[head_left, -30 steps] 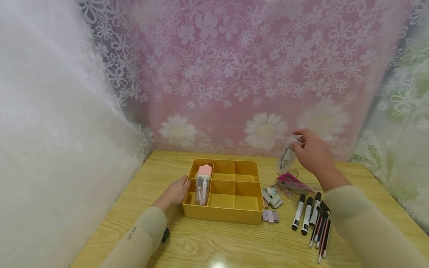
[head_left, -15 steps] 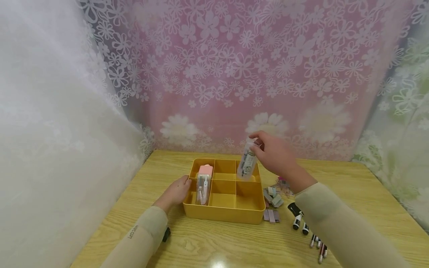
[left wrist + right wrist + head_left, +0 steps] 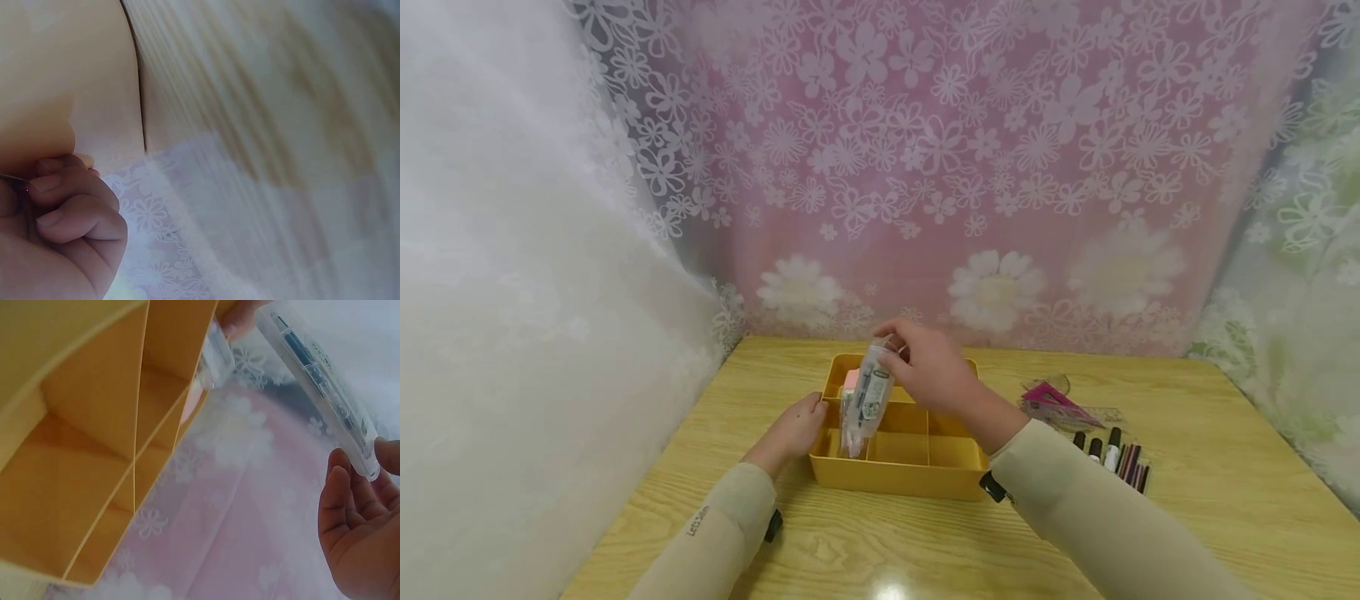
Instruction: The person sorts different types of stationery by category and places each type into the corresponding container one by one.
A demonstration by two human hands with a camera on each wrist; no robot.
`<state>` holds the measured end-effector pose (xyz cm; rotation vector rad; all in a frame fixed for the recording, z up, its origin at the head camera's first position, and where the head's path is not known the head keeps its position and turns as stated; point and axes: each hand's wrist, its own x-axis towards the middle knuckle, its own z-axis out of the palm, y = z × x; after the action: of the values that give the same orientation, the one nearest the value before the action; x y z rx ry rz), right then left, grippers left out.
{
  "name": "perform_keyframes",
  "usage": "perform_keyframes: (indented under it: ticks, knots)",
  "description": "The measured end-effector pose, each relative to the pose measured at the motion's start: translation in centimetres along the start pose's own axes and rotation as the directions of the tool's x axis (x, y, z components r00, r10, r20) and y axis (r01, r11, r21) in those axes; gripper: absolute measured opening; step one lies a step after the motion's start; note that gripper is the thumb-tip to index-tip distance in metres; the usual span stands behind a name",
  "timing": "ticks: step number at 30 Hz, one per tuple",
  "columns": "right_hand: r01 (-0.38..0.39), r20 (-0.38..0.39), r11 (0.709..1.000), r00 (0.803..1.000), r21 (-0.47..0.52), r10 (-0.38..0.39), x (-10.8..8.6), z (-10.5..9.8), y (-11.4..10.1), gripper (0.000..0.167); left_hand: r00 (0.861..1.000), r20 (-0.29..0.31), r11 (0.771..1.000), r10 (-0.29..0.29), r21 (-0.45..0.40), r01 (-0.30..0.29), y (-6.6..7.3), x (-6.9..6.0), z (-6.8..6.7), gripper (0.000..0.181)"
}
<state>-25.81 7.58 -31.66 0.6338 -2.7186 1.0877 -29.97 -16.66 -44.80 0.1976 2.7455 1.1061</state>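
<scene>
A yellow divided box [image 3: 898,482] stands on the table. My left hand [image 3: 792,429] grips its left rim; the left wrist view shows curled fingers [image 3: 81,215] at the edge. Above the box's left compartments, my right hand [image 3: 936,373] pinches the upper end of a clear plastic case [image 3: 874,396] with dark drawing tools inside. In the right wrist view, thumb and fingers hold one end of that case [image 3: 319,387]. Another clear case [image 3: 217,359] rests in the box, with a pink item [image 3: 851,380] beside it, both partly hidden behind the held case in the head view.
Right of the box lie a pink set square [image 3: 1056,400] and clear rulers [image 3: 1105,413]. Black-capped markers [image 3: 1112,450] and pencils [image 3: 1133,467] are partly covered by the right sleeve [image 3: 1075,492]. A floral curtain [image 3: 1000,167] hangs behind the table.
My right hand has carried the clear case leftward from above the set squares to above the box's left compartments. My left hand stays on the rim. The right sleeve now covers the erasers.
</scene>
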Motion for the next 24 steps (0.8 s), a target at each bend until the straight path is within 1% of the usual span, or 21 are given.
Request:
perform_keyframes:
  ticks: [2, 7, 9, 11, 14, 16, 19, 24]
  knots:
    - [0.006, 0.019, 1.0, 1.0, -0.016, -0.006, 0.2, 1.0, -0.4, 0.034, 1.0, 0.001, 1.0, 0.016, 0.008, -0.016, -0.1, 0.0, -0.2, 0.053]
    - [0.04, 0.072, 0.994, 0.997, -0.101, -0.033, 0.5, 3.1, -0.7, 0.033, 0.999, 0.003, 0.999, 0.044, 0.001, -0.044, -0.1, 0.0, -0.4, 0.049]
    - [0.057, 0.099, 0.989, 0.994, -0.137, -0.043, 0.4, 3.8, -0.7, 0.033, 0.999, 0.002, 0.999, 0.039, -0.007, -0.039, -0.1, -0.1, -0.3, 0.048]
    - [0.066, 0.127, 0.987, 0.991, -0.148, -0.047, 0.3, 4.4, -0.5, 0.031, 0.999, 0.002, 0.999, 0.037, -0.01, -0.037, -0.1, -0.1, -0.2, 0.047]
    - [0.053, 0.166, 0.987, 0.986, -0.151, -0.027, 0.2, 5.1, -0.1, 0.03, 1.0, 0.0, 1.0, 0.027, -0.016, -0.027, -0.1, -0.2, -0.1, 0.048]
    - [0.046, 0.188, 0.987, 0.982, -0.151, -0.017, 0.1, 5.5, 0.1, 0.03, 0.999, -0.002, 0.999, 0.033, -0.008, -0.033, -0.1, -0.2, -0.1, 0.048]
    - [0.042, 0.203, 0.986, 0.979, -0.16, -0.009, 0.1, 5.9, 0.4, 0.031, 0.999, -0.005, 0.999, 0.037, 0.004, -0.036, -0.1, -0.3, -0.1, 0.049]
    - [0.058, 0.194, 0.978, 0.981, -0.201, -0.018, 0.3, 6.2, 0.5, 0.032, 1.0, -0.004, 1.0, 0.027, -0.002, -0.027, 0.1, -0.3, -0.2, 0.05]
